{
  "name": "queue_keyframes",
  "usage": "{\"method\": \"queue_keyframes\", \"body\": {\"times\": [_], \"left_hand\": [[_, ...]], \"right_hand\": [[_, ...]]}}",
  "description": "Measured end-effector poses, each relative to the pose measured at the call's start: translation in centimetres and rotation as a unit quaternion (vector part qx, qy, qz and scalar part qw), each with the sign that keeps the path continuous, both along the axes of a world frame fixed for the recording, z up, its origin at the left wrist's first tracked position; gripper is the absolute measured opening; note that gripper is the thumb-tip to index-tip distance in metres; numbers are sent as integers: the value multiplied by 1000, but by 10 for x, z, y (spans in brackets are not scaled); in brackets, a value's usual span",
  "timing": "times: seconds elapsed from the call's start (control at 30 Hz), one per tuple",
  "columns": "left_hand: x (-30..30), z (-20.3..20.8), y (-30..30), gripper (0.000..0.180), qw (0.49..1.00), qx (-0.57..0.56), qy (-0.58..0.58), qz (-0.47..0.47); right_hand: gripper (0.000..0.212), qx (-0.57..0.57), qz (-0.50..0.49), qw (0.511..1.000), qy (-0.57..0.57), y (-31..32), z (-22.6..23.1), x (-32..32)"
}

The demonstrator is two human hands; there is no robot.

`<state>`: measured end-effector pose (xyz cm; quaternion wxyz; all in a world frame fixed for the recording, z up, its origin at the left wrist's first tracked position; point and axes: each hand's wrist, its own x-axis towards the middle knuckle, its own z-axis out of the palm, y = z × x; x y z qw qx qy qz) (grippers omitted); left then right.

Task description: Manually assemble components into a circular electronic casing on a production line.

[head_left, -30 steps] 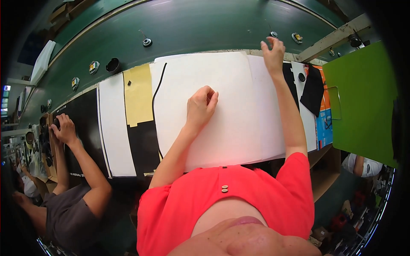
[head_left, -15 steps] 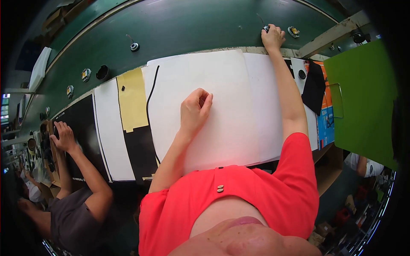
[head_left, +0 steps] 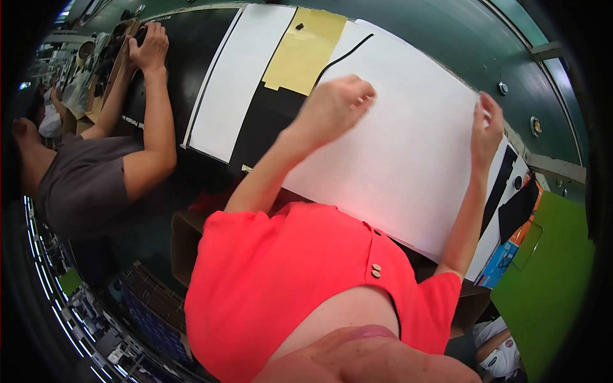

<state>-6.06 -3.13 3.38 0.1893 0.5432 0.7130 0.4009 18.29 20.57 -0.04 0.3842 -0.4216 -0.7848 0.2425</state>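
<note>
Above a large white sheet (head_left: 408, 134) on the bench, my left hand (head_left: 341, 105) is raised with its fingers curled in. It is slightly blurred, and whatever it might hold is hidden. Over the sheet's far right edge is my right hand (head_left: 486, 124), its thumb and fingers apart and nothing visible between them. Beyond it on the green surface lies a small round speaker-like part (head_left: 502, 88) with a dark rim, apart from my fingers. A similar part with a yellow middle (head_left: 536, 125) lies farther right.
Left of the sheet are a black strip (head_left: 345, 59), a yellow paper (head_left: 310, 48) and a white panel (head_left: 246, 83). A co-worker's hand (head_left: 150, 48) is at the far left. On the right are a black cloth-like piece (head_left: 518, 207) and a green board (head_left: 543, 268).
The view has turned, shifting the bench around. My right hand has come away from the round part on the green surface and back to the sheet's edge. My left hand stays curled.
</note>
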Motion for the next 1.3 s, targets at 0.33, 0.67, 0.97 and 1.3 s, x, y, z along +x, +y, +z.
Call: {"method": "queue_keyframes", "body": {"times": [0.33, 0.67, 0.97, 1.3], "left_hand": [[-109, -6, -86, 9, 983, -88, 132, 89], [-108, -8, -89, 6, 989, -77, 85, 89], [-109, -13, -86, 7, 987, -74, 130, 66], [-120, -27, -94, 10, 990, -53, -12, 129]], "right_hand": [[23, 50, 195, 976, -78, -155, -3, -18], [21, 24, 183, 980, -68, -155, -5, -21], [21, 30, 179, 980, -77, -154, -6, -20], [20, 19, 178, 982, -66, -155, -5, -22]]}}
